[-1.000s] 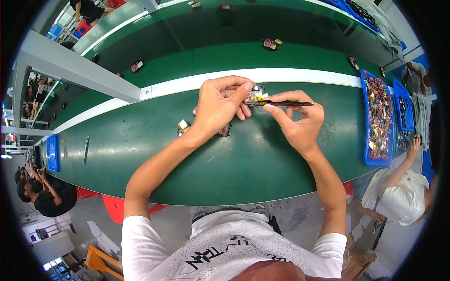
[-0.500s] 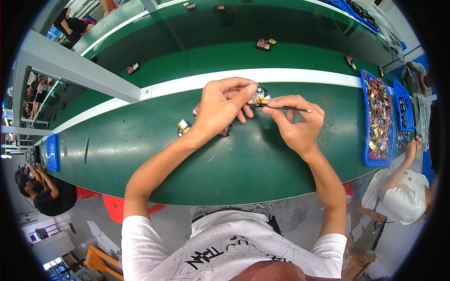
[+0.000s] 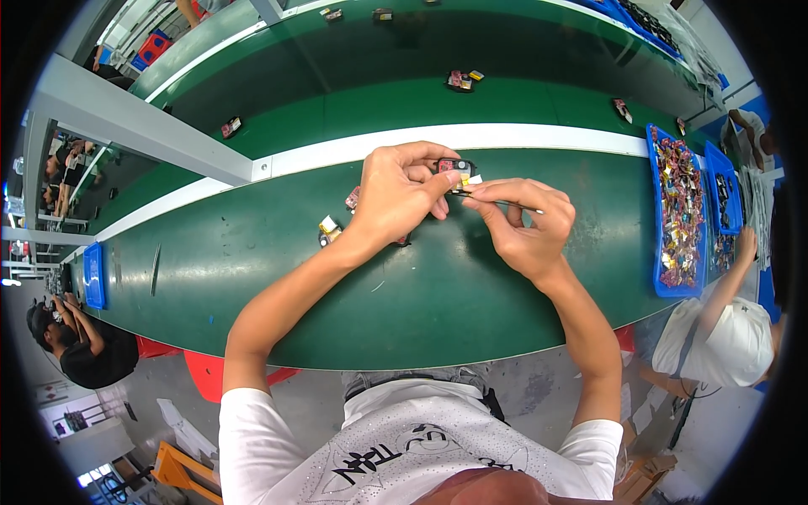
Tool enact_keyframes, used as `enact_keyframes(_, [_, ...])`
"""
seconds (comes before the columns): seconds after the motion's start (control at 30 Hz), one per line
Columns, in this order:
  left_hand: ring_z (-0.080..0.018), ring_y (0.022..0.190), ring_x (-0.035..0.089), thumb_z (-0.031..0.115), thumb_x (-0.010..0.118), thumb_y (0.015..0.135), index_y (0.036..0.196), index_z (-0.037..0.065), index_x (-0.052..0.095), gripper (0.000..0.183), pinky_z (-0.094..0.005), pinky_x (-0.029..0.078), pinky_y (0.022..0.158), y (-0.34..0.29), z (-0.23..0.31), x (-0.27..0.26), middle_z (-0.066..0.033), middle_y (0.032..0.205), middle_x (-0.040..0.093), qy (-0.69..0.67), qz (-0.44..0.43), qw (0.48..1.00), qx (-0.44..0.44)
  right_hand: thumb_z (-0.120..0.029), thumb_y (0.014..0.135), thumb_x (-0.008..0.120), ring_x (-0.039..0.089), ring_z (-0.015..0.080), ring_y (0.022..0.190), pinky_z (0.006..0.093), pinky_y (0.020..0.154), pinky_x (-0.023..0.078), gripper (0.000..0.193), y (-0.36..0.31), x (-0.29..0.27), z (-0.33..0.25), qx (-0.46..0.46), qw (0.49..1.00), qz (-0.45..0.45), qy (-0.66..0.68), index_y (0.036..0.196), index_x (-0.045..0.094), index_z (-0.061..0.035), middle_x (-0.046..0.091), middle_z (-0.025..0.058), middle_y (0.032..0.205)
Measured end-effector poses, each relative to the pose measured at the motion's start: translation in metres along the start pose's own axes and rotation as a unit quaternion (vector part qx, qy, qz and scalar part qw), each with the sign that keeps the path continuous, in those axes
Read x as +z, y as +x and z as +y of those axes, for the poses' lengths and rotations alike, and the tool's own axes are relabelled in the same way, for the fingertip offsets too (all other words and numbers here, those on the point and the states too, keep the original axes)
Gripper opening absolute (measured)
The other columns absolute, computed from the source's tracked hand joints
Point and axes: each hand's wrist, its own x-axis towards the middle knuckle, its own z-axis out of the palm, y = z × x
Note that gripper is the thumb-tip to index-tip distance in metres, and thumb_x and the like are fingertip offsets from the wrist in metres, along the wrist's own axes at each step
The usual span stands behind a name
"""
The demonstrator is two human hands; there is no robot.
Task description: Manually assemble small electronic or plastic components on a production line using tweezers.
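My left hand is closed on a small black electronic unit with a reddish circuit board and a yellow-and-white part, above the green bench. My right hand pinches thin dark tweezers, their tip against the unit's near edge. The fingers partly hide both the unit and the tip. Beneath and beside my left wrist lie similar units: one with a yellow-and-white piece, a reddish one, and another mostly covered by the wrist.
Beyond a white rail, a green conveyor carries several units. At right stands a blue tray heaped with small boards, with a co-worker close by. A thin metal tool and another blue tray are at left.
Units on the conveyor have shifted left. My right hand and the tweezers have moved slightly left, and more of the held unit shows. The co-worker at right has shifted their arm.
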Motion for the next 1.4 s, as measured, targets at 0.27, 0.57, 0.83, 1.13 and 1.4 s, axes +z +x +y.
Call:
enact_keyframes(0.27, [-0.0150,0.059,0.068,0.002,0.070,0.091,0.111,-0.013,0.067,0.025,-0.0270,0.055,0.053,0.053,-0.011,-0.028,-0.0127,0.081,0.071,0.057,0.101,0.993,0.036,0.004,0.074,0.084,0.043,0.0041,0.043,0.0212,0.044,0.034,0.017,0.004,-0.004,0.007,0.050,0.997,0.063,0.009,0.086,0.076,-0.0038,0.079,0.0019,0.088])
enact_keyframes(0.57, [-0.0408,0.100,0.069,0.036,0.072,0.090,0.112,0.004,0.073,0.039,-0.0492,0.055,0.085,0.127,-0.032,-0.126,-0.0194,0.110,0.069,0.545,0.370,0.751,0.057,0.001,0.075,0.085,0.039,0.0057,0.042,0.0230,0.043,0.033,0.017,0.005,-0.007,0.013,0.047,0.997,0.066,0.018,0.089,0.076,-0.0042,0.079,0.0014,0.093])
enact_keyframes(0.83, [-0.0147,0.056,0.067,0.027,0.072,0.092,0.105,-0.002,0.074,0.031,-0.0284,0.055,0.049,0.173,-0.024,-0.048,-0.0089,0.083,0.074,0.268,0.125,0.955,0.025,-0.001,0.073,0.086,0.040,0.0069,0.041,0.0244,0.043,0.033,0.018,0.000,0.000,0.014,0.062,0.997,0.048,0.008,0.087,0.076,-0.0075,0.077,0.0016,0.085])
enact_keyframes(1.13, [-0.0145,0.043,0.056,0.024,0.070,0.088,0.072,0.000,0.071,0.029,-0.0330,0.042,0.044,0.201,-0.038,-0.056,-0.0068,0.055,0.061,0.278,0.068,0.958,0.021,-0.005,0.072,0.087,0.045,0.0087,0.042,0.0260,0.043,0.037,0.020,-0.004,0.004,0.020,-0.001,0.998,0.058,0.029,0.089,0.077,-0.0089,0.077,0.0029,0.086])
enact_keyframes(1.4, [-0.0059,0.042,0.046,0.020,0.064,0.101,0.099,-0.001,0.066,0.021,-0.0229,0.031,0.038,0.165,-0.054,-0.089,-0.0038,0.072,0.067,0.188,0.049,0.977,0.082,-0.013,0.074,0.083,0.057,0.0191,0.048,0.0328,0.051,0.046,0.017,-0.007,0.004,0.012,0.069,0.996,0.052,0.030,0.086,0.071,-0.0121,0.075,0.0026,0.078])
